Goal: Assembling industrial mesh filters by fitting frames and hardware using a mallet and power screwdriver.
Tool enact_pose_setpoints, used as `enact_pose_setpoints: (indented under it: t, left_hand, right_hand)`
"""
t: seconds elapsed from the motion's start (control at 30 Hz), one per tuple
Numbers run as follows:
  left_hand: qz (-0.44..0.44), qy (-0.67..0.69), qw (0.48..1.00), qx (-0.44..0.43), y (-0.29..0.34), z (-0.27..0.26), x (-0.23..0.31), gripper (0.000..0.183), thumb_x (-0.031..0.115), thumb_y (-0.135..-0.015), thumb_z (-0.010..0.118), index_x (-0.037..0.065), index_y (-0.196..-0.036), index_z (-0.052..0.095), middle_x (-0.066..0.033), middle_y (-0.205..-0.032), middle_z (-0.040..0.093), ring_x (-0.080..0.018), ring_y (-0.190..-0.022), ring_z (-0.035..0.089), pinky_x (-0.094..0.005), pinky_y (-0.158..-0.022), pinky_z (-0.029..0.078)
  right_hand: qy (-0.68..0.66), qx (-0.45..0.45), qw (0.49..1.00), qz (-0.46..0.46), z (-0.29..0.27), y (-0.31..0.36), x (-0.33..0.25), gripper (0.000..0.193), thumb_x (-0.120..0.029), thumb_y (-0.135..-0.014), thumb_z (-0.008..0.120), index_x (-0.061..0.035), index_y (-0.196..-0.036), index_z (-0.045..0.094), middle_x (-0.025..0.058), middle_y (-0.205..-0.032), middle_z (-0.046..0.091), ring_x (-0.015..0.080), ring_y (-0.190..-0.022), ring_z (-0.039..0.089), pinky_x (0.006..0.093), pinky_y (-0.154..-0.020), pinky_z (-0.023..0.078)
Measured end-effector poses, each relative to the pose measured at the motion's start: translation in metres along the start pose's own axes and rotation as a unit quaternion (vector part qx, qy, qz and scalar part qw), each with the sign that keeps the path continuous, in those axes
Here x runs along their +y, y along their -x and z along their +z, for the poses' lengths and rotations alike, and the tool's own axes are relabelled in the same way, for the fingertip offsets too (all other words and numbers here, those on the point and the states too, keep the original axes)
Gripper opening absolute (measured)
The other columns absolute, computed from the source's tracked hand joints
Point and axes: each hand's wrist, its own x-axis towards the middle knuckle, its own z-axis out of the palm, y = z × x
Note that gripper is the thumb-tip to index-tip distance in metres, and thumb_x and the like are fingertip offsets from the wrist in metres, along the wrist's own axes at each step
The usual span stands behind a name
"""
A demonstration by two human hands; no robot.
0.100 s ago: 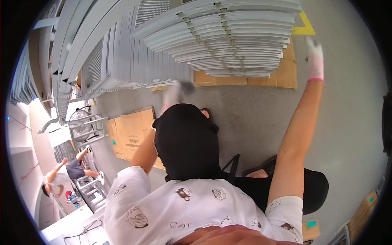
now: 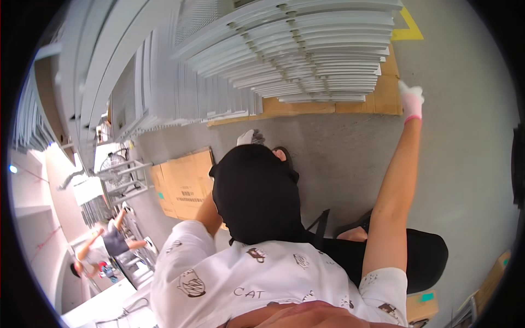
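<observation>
Right hand (image 2: 412, 101) over grey floor (image 2: 339, 153)

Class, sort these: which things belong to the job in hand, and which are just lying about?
Seemingly in the work:
left hand
right hand
stacked grey panels
cardboard under the panels

Apparently just lying about:
flattened cardboard beside the left leg
cardboard piece, lower right
distant fan

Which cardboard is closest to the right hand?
The cardboard under the stacked grey panels: its edge is beside the right hand. The other pieces, at the left and lower right, are farther away.
</observation>
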Motion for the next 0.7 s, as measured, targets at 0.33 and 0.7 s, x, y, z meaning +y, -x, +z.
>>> enact_pose_setpoints:
  t: [0.33,0.7]
  left_hand:
    - [0.059,0.296,0.953,-0.016,-0.080,-0.027,-0.008,0.032,0.022,-0.096,0.042,-0.001,-0.115,0.053,-0.0189,-0.115,0.056,-0.0360,-0.106,0.055,-0.0506,-0.095,0.046]
    - [0.119,0.102,0.981,0.115,-0.097,-0.064,0.015,0.028,0.012,-0.092,0.050,0.001,-0.118,0.051,-0.0155,-0.116,0.056,-0.0330,-0.101,0.059,-0.0423,-0.083,0.055]
  right_hand:
    - [-0.466,-0.110,0.847,0.232,0.072,0.088,0.075,0.032,-0.017,-0.078,0.073,0.0078,-0.095,0.063,0.0145,-0.085,0.066,0.0219,-0.067,0.064,0.0361,-0.058,0.053]
    - [-0.343,-0.014,0.933,0.111,0.100,0.108,0.047,0.023,-0.008,-0.076,0.072,0.0062,-0.093,0.066,0.0098,-0.078,0.067,0.0150,-0.067,0.066,0.0297,-0.057,0.052]
